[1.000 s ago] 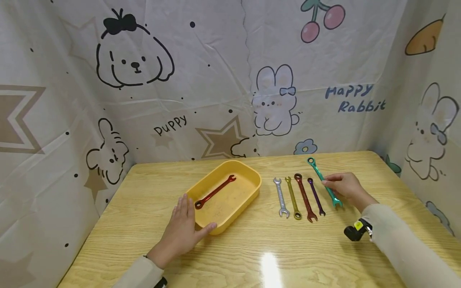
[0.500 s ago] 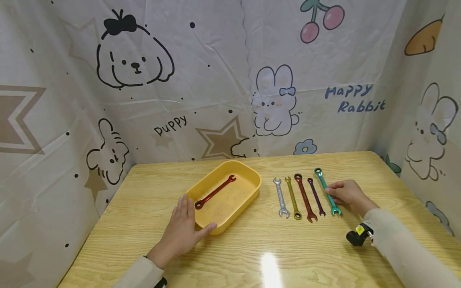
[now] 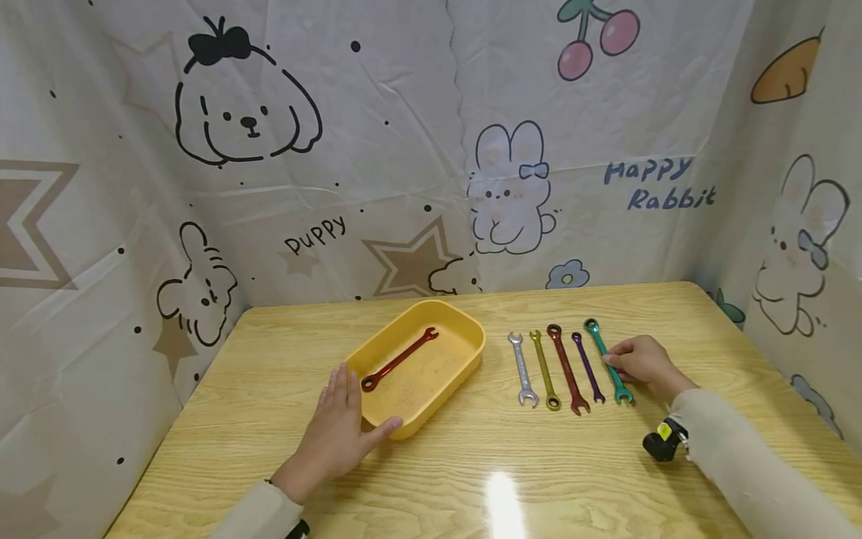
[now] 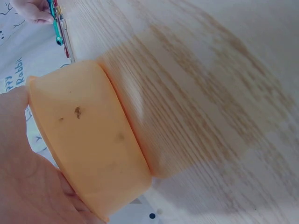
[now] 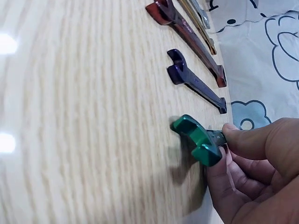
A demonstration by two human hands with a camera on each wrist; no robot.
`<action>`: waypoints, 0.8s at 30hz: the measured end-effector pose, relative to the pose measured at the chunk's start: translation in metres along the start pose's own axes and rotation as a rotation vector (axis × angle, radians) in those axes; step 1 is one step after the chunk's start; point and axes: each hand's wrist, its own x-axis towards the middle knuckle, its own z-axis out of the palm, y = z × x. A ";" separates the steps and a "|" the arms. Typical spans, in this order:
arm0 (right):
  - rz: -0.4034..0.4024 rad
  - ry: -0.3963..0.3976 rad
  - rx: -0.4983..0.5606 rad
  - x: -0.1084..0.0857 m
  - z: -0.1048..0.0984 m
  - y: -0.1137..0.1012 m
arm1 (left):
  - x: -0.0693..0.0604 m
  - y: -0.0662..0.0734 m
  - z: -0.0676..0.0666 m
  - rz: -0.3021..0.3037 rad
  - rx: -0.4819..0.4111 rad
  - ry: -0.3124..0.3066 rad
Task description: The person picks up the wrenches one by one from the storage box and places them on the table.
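Note:
With thumb and fingers, my right hand (image 3: 648, 364) pinches a green combination wrench (image 5: 198, 140) by its shaft. It lies at the right end of a row; whether it touches the table fully I cannot tell. To its left are a purple wrench (image 3: 588, 367), a red wrench (image 3: 568, 368), a gold wrench (image 3: 545, 370) and a silver wrench (image 3: 522, 370). My left hand (image 3: 331, 434) rests with straight, spread fingers on the near left corner of a yellow plastic bin (image 4: 93, 135). Inside the bin lies another red wrench (image 3: 400, 360).
All of this stands on a wood-grain table (image 3: 431, 486). A printed cloth (image 3: 377, 97) hangs behind it and along both sides. Table surface shows between the bin and the row of wrenches.
My right hand has brought the green wrench toward me and down, in line beside the purple one. The left hand and the bin have stayed put; the head view shifted slightly.

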 end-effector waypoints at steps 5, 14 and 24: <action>-0.053 0.003 -0.128 -0.002 -0.001 -0.004 | 0.000 0.000 0.000 -0.001 0.001 -0.004; -0.032 0.003 -0.223 0.002 -0.003 -0.002 | 0.000 0.002 -0.002 -0.001 0.002 -0.003; -0.036 0.003 -0.239 0.002 -0.004 -0.003 | 0.000 0.002 -0.001 -0.009 0.010 -0.009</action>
